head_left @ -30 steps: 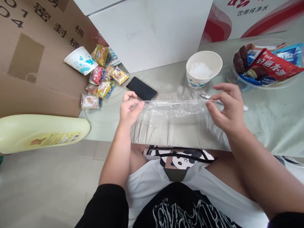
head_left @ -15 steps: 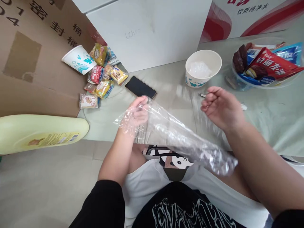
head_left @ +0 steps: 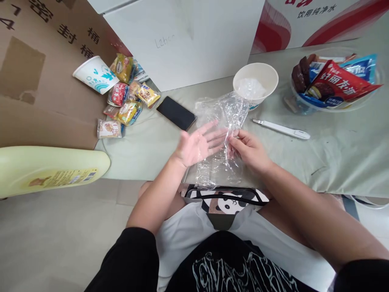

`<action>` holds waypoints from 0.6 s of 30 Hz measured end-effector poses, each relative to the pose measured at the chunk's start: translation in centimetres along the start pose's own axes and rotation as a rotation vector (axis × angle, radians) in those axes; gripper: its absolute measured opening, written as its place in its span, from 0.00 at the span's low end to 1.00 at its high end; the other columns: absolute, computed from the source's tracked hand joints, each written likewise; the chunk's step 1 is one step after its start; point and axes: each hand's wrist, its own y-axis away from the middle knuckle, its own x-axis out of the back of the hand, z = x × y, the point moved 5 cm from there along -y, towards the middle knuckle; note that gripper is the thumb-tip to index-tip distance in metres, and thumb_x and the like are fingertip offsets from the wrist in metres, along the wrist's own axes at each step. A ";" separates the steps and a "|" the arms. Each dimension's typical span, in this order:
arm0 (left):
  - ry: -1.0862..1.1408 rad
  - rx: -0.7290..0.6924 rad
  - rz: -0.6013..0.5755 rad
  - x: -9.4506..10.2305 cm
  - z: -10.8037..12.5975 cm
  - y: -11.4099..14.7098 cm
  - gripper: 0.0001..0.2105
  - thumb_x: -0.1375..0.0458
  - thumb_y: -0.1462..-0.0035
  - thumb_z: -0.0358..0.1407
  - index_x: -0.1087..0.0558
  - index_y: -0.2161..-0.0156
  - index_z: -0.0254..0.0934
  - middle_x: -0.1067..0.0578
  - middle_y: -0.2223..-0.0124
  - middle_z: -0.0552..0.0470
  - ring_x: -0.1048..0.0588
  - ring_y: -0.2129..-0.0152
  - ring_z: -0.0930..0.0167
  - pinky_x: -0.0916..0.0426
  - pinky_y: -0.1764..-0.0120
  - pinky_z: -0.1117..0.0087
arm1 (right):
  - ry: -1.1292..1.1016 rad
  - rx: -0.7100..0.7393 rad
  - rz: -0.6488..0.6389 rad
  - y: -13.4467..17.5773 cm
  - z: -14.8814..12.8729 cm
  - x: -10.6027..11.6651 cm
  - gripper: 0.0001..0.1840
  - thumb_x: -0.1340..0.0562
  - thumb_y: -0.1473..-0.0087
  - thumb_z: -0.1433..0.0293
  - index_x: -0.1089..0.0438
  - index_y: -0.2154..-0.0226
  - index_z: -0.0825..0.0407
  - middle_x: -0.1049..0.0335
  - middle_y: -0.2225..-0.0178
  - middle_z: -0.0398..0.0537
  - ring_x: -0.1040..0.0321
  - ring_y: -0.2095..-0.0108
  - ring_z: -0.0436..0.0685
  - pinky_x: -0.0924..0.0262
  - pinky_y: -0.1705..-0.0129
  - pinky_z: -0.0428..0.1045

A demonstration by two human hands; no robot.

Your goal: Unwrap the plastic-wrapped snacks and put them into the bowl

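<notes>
Where the thin, clear, crinkled plastic film [head_left: 220,167] is: in front of the person, over the table [head_left: 349,162] with its pale green cloth, lower end by the front edge; bag or single sheet, I cannot tell.
Left hand [head_left: 197,148]: spread, palm turned up, fingers showing through the film; whether they are inside or behind it is unclear.
Right hand [head_left: 251,150]: thumb and fingertips pinch a gathered part of the film, just beside the left fingertips.
Handling: the step in hand looks like opening out the film.
Next move: probably calls for a light pinch, since such plastic seems apt to cling and bunch.
Cream paper bowl with blue print [head_left: 269,83]: upright beyond the film, whose top overlaps it in view; crumpled clear plastic [head_left: 251,87] inside.
Slim white metal-tipped tool [head_left: 281,129]: lying near the right hand, untouched.
Black flat phone [head_left: 176,112]: beyond the left hand.
Outer edges: colourful wrapped snacks [head_left: 129,111] left, a clear round tub [head_left: 306,107] of packets right.
</notes>
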 end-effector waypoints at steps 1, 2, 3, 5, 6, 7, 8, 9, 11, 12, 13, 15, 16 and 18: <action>-0.049 0.028 0.010 0.0 -0.4 -0.1 0.39 0.24 0.65 0.52 0.27 0.47 0.40 0.19 0.48 0.42 0.21 0.48 0.57 0.25 0.52 0.62 | 0.009 0.014 0.020 -0.1 0.0 0.2 0.23 0.29 0.49 0.50 0.36 0.70 0.48 0.31 0.81 0.37 0.34 0.81 0.49 0.39 0.77 0.46; -0.105 0.054 0.051 0.2 -0.8 -0.2 0.34 0.23 0.64 0.46 0.26 0.50 0.39 0.18 0.51 0.43 0.18 0.54 0.60 0.24 0.56 0.65 | 0.025 0.017 0.028 -0.1 0.0 0.3 0.23 0.29 0.49 0.50 0.36 0.69 0.48 0.31 0.82 0.37 0.34 0.82 0.49 0.39 0.77 0.46; -0.167 0.078 0.109 0.6 -1.0 -0.3 0.28 0.24 0.61 0.42 0.25 0.54 0.37 0.17 0.57 0.45 0.17 0.61 0.64 0.24 0.62 0.69 | 0.047 0.013 0.031 0.0 0.0 0.4 0.23 0.29 0.49 0.50 0.36 0.68 0.47 0.32 0.82 0.37 0.34 0.82 0.49 0.39 0.78 0.46; -0.279 0.108 0.223 1.5 -1.0 -0.4 0.15 0.30 0.53 0.38 0.26 0.61 0.36 0.18 0.68 0.50 0.19 0.75 0.70 0.30 0.74 0.74 | 0.083 0.007 0.051 0.1 -0.1 0.8 0.22 0.30 0.48 0.50 0.34 0.64 0.47 0.32 0.83 0.36 0.35 0.83 0.50 0.39 0.79 0.47; -0.313 0.110 0.251 1.8 -0.8 -0.4 0.12 0.32 0.51 0.37 0.27 0.63 0.36 0.20 0.73 0.52 0.22 0.80 0.72 0.34 0.79 0.76 | 0.089 0.015 0.069 0.2 -0.2 1.1 0.21 0.30 0.47 0.50 0.33 0.61 0.46 0.32 0.84 0.35 0.35 0.84 0.51 0.39 0.79 0.47; -0.329 0.099 0.258 2.0 -0.5 -0.3 0.11 0.34 0.50 0.37 0.28 0.63 0.36 0.22 0.76 0.55 0.25 0.83 0.73 0.38 0.82 0.76 | 0.083 0.030 0.088 0.3 -0.4 1.3 0.21 0.31 0.46 0.51 0.32 0.58 0.45 0.32 0.84 0.35 0.35 0.84 0.51 0.39 0.79 0.48; -0.330 0.074 0.251 2.1 -0.2 -0.3 0.11 0.34 0.49 0.38 0.28 0.62 0.37 0.24 0.78 0.57 0.26 0.85 0.74 0.39 0.83 0.76 | 0.065 0.052 0.111 0.3 -0.6 1.6 0.20 0.31 0.46 0.52 0.32 0.57 0.44 0.32 0.84 0.35 0.35 0.84 0.51 0.40 0.79 0.48; -0.319 0.035 0.244 2.1 0.2 -0.1 0.11 0.34 0.49 0.38 0.28 0.61 0.38 0.25 0.79 0.58 0.27 0.86 0.74 0.39 0.83 0.76 | 0.041 0.075 0.134 0.3 -0.8 1.8 0.18 0.31 0.46 0.52 0.31 0.58 0.44 0.32 0.83 0.35 0.35 0.84 0.52 0.40 0.79 0.48; -0.289 -0.053 0.232 2.3 1.0 0.2 0.12 0.33 0.50 0.40 0.27 0.62 0.39 0.26 0.80 0.59 0.27 0.86 0.73 0.35 0.81 0.75 | -0.007 0.115 0.157 0.1 -1.2 2.1 0.14 0.32 0.46 0.55 0.30 0.63 0.45 0.31 0.81 0.37 0.32 0.81 0.53 0.39 0.78 0.49; -0.276 -0.088 0.228 2.4 1.3 0.3 0.13 0.32 0.52 0.41 0.27 0.64 0.39 0.26 0.79 0.59 0.27 0.84 0.73 0.33 0.80 0.73 | -0.025 0.130 0.159 0.0 -1.3 2.2 0.12 0.32 0.47 0.56 0.30 0.67 0.45 0.30 0.80 0.39 0.31 0.79 0.53 0.38 0.76 0.49; -0.265 -0.111 0.220 2.5 1.6 0.4 0.13 0.31 0.54 0.42 0.27 0.67 0.38 0.26 0.78 0.57 0.26 0.83 0.72 0.31 0.78 0.72 | -0.036 0.144 0.156 -0.1 -1.3 2.4 0.12 0.32 0.49 0.57 0.30 0.70 0.46 0.29 0.78 0.40 0.29 0.78 0.54 0.37 0.75 0.50; -0.270 -0.131 0.180 2.6 1.8 0.5 0.16 0.31 0.55 0.48 0.26 0.73 0.37 0.24 0.76 0.52 0.24 0.80 0.70 0.29 0.76 0.68 | -0.020 0.175 0.147 -0.2 -1.5 2.6 0.12 0.33 0.50 0.57 0.29 0.74 0.47 0.27 0.75 0.44 0.28 0.75 0.56 0.34 0.71 0.53; -0.292 -0.143 0.158 2.7 1.9 0.5 0.19 0.33 0.53 0.51 0.26 0.76 0.36 0.23 0.75 0.49 0.24 0.79 0.68 0.28 0.75 0.67 | 0.012 0.193 0.159 -0.2 -1.5 2.8 0.14 0.35 0.50 0.55 0.28 0.75 0.47 0.27 0.75 0.46 0.29 0.73 0.57 0.34 0.70 0.54; -0.388 -0.214 0.147 2.8 2.3 0.5 0.24 0.38 0.48 0.56 0.24 0.79 0.36 0.22 0.73 0.46 0.24 0.76 0.68 0.29 0.72 0.66 | 0.120 0.212 0.210 0.0 -1.6 3.3 0.20 0.39 0.46 0.50 0.28 0.78 0.47 0.27 0.75 0.49 0.30 0.72 0.58 0.34 0.68 0.55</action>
